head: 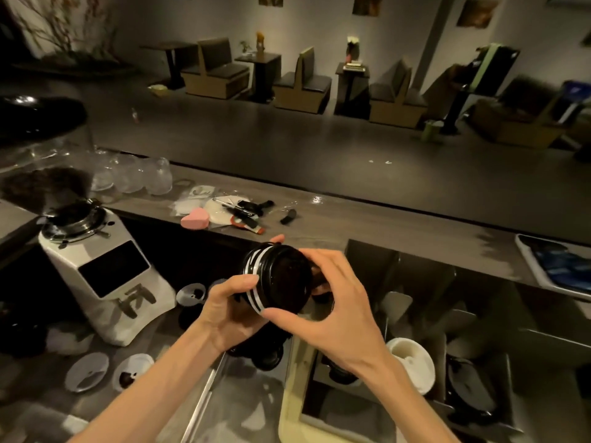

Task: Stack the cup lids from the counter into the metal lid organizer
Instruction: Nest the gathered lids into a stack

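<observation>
Both your hands grip a stack of lids [277, 279] above the counter.
Your left hand [228, 310] and right hand [332, 302] curl round it; a white grinder [105, 276] stands left, the metal organizer [367, 263] right, loose lids [87, 371] below.

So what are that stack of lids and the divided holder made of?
The black-and-white stack of round lids, held by both hands, looks like glossy thin plastic, judging by its sheen. The grey divided lid organizer appears to be brushed sheet metal: thin, dully reflective walls.

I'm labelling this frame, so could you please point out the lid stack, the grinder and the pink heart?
lid stack [281, 279]: head view, dark top face.
grinder [108, 276]: head view, white front.
pink heart [194, 218]: head view, top.
</observation>
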A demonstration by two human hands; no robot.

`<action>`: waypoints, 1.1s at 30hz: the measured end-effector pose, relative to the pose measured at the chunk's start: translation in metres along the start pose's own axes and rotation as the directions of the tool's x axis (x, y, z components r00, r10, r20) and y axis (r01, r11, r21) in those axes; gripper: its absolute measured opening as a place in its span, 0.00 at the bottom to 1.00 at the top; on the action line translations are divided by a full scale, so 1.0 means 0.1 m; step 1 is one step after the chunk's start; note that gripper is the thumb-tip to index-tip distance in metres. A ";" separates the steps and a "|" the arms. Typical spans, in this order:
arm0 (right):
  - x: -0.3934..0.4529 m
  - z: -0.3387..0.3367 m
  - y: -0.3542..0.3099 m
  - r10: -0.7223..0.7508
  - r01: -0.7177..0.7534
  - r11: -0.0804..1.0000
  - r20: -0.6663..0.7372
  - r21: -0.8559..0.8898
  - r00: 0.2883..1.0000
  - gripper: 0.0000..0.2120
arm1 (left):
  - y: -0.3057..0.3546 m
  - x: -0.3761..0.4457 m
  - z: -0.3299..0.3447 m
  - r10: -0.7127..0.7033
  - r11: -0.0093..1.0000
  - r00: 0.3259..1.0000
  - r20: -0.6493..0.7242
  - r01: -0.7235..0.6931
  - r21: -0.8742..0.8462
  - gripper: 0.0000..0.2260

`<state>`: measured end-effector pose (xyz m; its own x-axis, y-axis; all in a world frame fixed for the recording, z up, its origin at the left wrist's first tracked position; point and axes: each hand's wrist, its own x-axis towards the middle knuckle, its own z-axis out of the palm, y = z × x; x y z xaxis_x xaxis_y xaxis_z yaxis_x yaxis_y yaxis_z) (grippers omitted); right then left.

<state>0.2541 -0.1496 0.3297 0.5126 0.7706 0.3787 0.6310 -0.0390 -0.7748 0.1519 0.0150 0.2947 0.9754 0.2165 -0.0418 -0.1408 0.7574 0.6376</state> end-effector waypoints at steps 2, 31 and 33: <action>-0.06 -0.12 0.03 0.030 -0.028 0.995 -0.028 0.093 0.999 0.34 | -0.10 0.06 0.03 -0.039 0.999 0.997 0.062 0.040 -0.013 0.34; -0.62 -0.51 1.07 0.319 -0.049 0.682 0.237 -0.730 0.918 0.42 | -0.48 0.07 0.23 -0.126 0.989 0.938 -0.324 0.092 -0.118 0.34; -0.61 -0.43 1.10 0.328 -0.011 0.647 0.265 -0.762 0.907 0.41 | -0.49 0.05 0.19 -0.130 0.988 0.929 -0.347 0.090 -0.129 0.36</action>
<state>0.3176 -0.2282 0.2437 0.5172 0.8547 -0.0452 0.8465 -0.5186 -0.1201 0.1667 -0.0331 0.2782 0.8653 0.3163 -0.3889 -0.0727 0.8468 0.5269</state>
